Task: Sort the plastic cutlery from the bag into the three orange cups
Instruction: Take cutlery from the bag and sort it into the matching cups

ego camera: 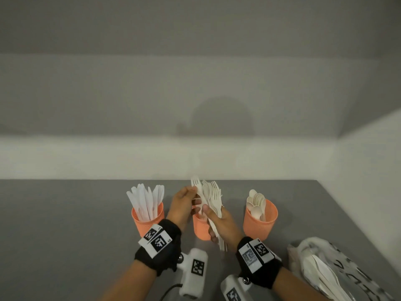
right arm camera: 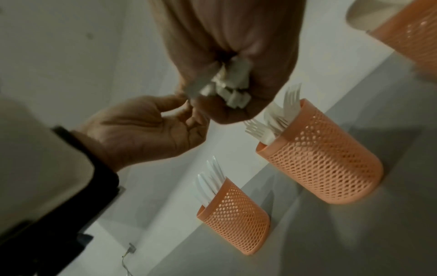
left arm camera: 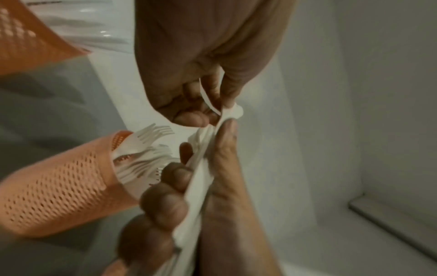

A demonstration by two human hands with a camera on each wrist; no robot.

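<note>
Head view is showing the grey desk carrying three orange mesh cups in a row, with the middle cup as the landmark. Right of that cup and nearer the person, the plastic bag is lying with white cutlery showing inside. To the middle cup's left, the knife cup is standing full of white knives; to its right, the spoon cup is holding beige spoons. Directly above the middle cup, the right hand is gripping a bundle of forks, fingers curled round the handles. Just left of it, the left hand is pinching a single fork between thumb and fingertips, tines pointing up and away from the person.
</note>
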